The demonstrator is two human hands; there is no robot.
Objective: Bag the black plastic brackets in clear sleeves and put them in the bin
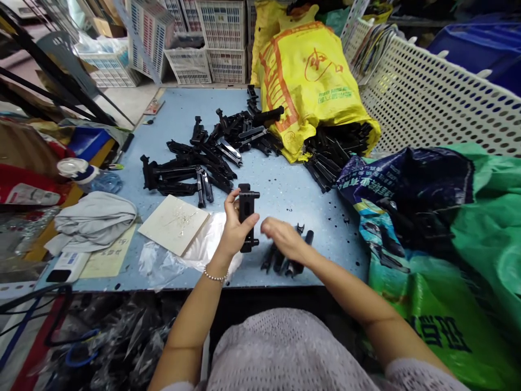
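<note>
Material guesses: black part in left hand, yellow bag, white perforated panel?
Black part: dark, low-sheen, crisp moulded-looking shape; likely plastic, coated metal possible.
Yellow bag: creased, shiny, printed; probably plastic sheet, weave unclear.
White perforated panel: smooth, rigid-looking, regular holes; looks like moulded plastic.

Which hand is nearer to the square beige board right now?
Left. The left hand, holding a black part upright, is to the right of the square beige board, not touching it; the right hand is farther right, past that part.
</note>
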